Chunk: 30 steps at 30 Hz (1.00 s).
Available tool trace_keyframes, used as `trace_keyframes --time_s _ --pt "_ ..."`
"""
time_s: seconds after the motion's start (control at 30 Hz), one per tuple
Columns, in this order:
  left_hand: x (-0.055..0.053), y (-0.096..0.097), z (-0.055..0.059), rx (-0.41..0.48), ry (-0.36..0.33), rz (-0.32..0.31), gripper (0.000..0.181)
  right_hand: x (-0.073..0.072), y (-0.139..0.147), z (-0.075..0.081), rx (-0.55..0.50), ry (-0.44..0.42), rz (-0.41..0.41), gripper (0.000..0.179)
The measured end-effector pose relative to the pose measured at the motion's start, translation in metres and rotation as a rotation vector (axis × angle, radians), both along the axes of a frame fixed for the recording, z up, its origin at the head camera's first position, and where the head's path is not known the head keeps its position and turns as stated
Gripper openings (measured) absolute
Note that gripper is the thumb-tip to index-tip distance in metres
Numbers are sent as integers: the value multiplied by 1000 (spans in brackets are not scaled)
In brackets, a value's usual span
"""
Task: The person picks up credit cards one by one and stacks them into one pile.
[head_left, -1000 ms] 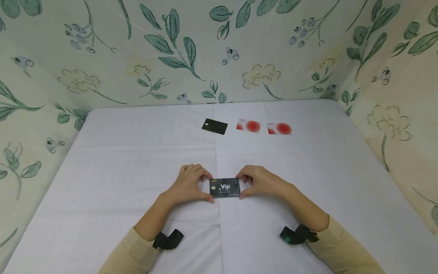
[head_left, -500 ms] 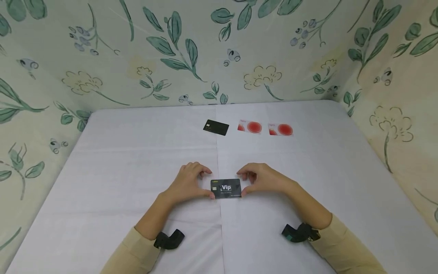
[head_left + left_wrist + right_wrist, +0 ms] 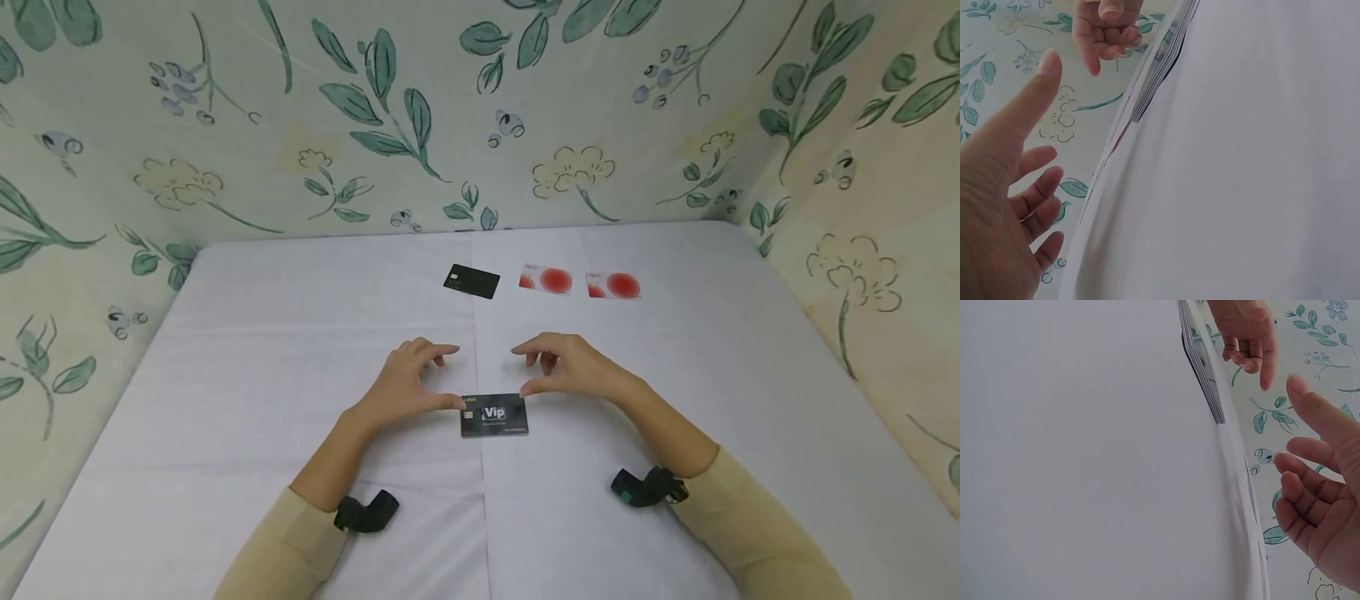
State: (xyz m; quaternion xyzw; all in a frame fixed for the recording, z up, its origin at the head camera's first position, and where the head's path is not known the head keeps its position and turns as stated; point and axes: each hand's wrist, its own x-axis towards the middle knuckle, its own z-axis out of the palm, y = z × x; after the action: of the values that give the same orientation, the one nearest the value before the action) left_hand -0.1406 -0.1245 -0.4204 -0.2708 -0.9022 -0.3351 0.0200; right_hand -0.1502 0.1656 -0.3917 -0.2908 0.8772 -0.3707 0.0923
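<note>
A neat stack of dark bank-style cards (image 3: 495, 423) lies on the white tablecloth, its top card printed "Vip". Seen edge-on in the left wrist view, the stack (image 3: 1161, 72) shows several layers; the same stack (image 3: 1200, 369) appears at the top of the right wrist view. My left hand (image 3: 405, 382) hovers over its left end, thumb overlapping the far left corner in the head view. Opposite it, my right hand (image 3: 573, 365) has its thumb tip by the far right corner. Thumb and fingers of both hands are spread apart, with nothing between them.
Beyond the hands, a black card (image 3: 472, 282) and two red-and-white cards, the left one (image 3: 546, 279) and the right one (image 3: 613, 285), lie in a row. A leaf-patterned curtain (image 3: 480, 125) borders the table (image 3: 300, 283) at the back and sides.
Both hands held the card stack by its short ends a second ago. They have let go, opened their fingers and moved up and away from me; the stack stays in place.
</note>
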Motion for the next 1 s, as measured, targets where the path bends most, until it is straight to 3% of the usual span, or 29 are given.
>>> trace_keyframes --time_s 0.27,0.43,0.8,1.0 --pt "-22 0 6 48 35 35 80 -15 -2 6 14 25 -53 60" --pt "-31 2 10 48 18 67 81 -23 -6 7 12 54 -78 61" --pt "-53 7 10 -55 -31 163 89 -44 -13 19 54 83 -99 63" --pt "-67 7 5 -106 -81 233 93 -56 -21 22 89 64 -158 64"
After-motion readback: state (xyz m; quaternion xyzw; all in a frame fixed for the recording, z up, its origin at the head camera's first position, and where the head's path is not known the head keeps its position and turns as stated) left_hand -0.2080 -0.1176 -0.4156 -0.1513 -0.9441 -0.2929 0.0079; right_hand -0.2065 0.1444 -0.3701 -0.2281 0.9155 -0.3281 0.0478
